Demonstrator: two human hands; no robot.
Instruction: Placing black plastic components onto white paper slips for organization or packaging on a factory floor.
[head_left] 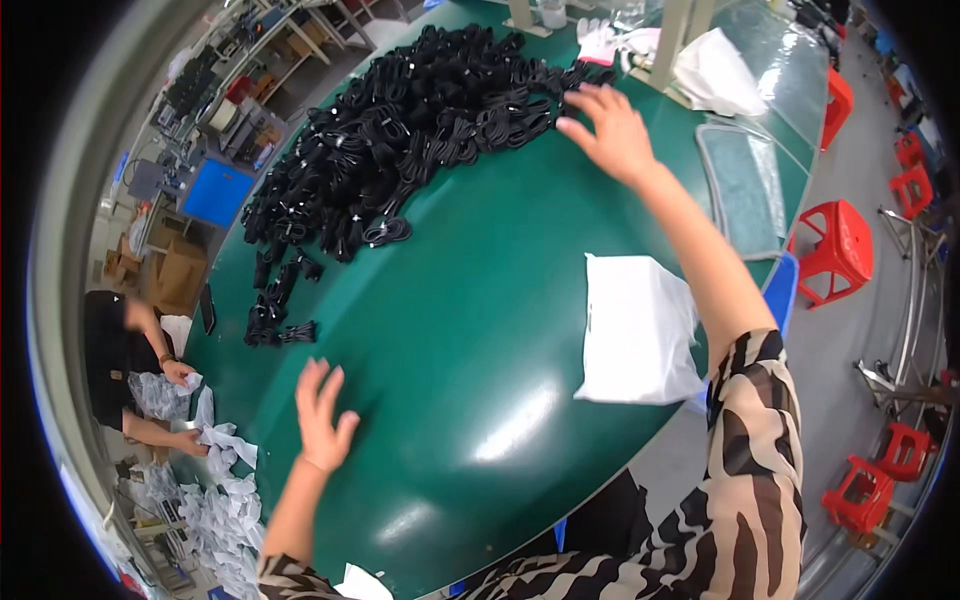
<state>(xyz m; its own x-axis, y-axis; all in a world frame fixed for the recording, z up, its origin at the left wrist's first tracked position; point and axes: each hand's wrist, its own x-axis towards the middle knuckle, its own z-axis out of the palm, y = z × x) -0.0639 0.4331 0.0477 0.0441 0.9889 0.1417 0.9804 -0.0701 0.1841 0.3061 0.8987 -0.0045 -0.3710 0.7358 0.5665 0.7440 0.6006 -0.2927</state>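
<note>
A large heap of coiled black cables [400,120] covers the far left part of the green table [450,290]. At the heap's right end my right hand [612,130] reaches out with its fingers apart, holding nothing that I can see. Whether its fingertips touch the cables there, I cannot tell. My left hand [325,420] is over the near left of the table, empty, fingers spread. Several cable bundles [278,310] lie beyond it, apart from the main heap. A flat white plastic bag [638,330] rests on the table below my right forearm.
At the left edge a co-worker's hands [185,440] handle clear plastic bags [225,510]. A clear-topped pouch [740,190] and a white bag [718,75] lie at the far right, beside a beige post [672,45]. Red stools [838,250] stand on the floor to the right.
</note>
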